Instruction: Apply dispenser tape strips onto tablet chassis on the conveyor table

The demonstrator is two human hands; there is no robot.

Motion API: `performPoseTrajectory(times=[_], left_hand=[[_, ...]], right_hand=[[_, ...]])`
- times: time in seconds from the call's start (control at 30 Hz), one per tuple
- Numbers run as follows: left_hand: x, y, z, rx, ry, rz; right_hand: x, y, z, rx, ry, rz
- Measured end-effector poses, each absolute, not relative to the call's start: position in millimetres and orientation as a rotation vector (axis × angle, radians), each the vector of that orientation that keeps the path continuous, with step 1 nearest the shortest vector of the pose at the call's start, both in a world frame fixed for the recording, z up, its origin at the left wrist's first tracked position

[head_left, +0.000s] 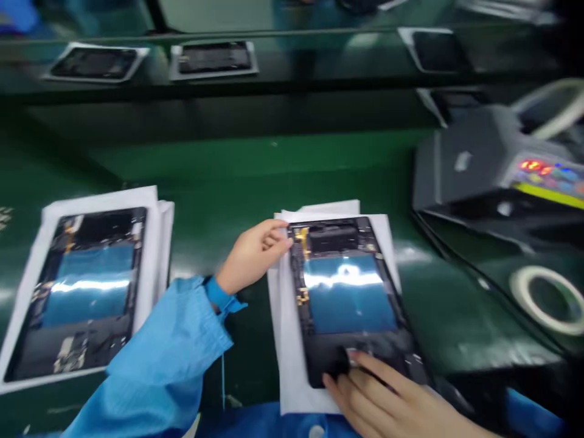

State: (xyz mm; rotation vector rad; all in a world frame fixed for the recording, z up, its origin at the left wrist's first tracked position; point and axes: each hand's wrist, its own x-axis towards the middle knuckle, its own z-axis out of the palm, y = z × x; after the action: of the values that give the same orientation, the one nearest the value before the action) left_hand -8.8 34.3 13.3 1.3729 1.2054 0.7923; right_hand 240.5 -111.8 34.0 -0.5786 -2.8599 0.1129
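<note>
The left hand (253,255) pinches the top left corner of the open black tablet chassis with blue film (347,298), lying on white sheets (287,340) on the green bench (255,176); the right hand (387,398) presses flat, ungrasping, on its near edge.

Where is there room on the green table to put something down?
Bare table lies behind both tablets, and a strip runs between the left tablet and the middle tablet, partly crossed by the left hand. The right is crowded: machine, tape roll.

My table (237,176) is glossy green, streaked with white glare; a darker conveyor (283,67) crosses behind it. A grey machine (483,164) glows at my right.
</note>
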Motion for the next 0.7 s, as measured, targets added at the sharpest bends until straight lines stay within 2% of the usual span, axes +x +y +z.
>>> performPoseTrajectory(times=[0.1,0.33,0.5,0.7], left_hand=[[1.7,32.2,12.9,1.775,1.340,0.690],[12.3,48.5,28.5,2.062,1.502,0.521],[14.3,63.0,34.7,2.240,1.555,0.408],[10.5,71.9,33.7,2.100,1.586,0.437]], right_hand=[[241.4,-112.7,25.3,-0.751,-2.754,0.106],[296.8,-128.2,7.7,-1.393,-2.373,0.078],[310.2,-142.5,-8.5,-1.494,-2.213,0.163],[310.9,-136.0,-10.7,-1.392,-2.176,0.234]])
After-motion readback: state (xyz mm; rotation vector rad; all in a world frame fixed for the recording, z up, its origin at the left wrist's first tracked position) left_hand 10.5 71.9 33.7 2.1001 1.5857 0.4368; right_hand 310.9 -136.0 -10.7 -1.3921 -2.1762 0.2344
